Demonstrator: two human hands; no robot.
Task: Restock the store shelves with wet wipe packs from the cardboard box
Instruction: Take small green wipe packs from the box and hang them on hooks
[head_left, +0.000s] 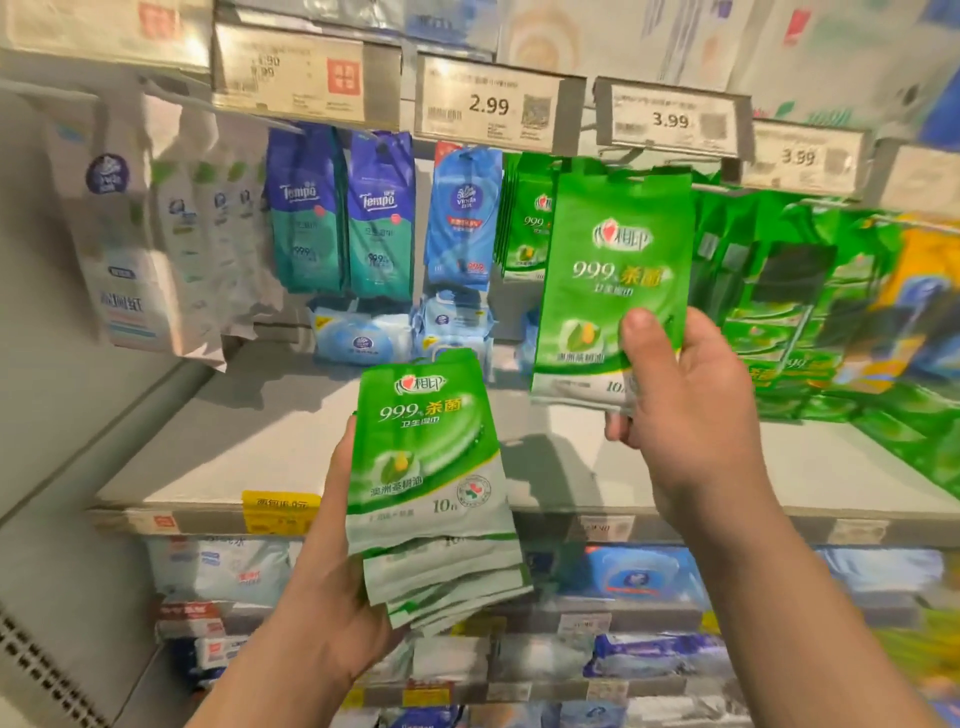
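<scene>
Left grip (332, 587) clasps pack stack (431, 483); right grip (685, 400) pinches single pack (613, 275) higher.

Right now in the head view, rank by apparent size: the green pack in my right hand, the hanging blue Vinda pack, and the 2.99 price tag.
1. green pack
2. and 3. blue Vinda pack and 2.99 price tag look alike; unsure. The green pack is nearer the camera.
</scene>
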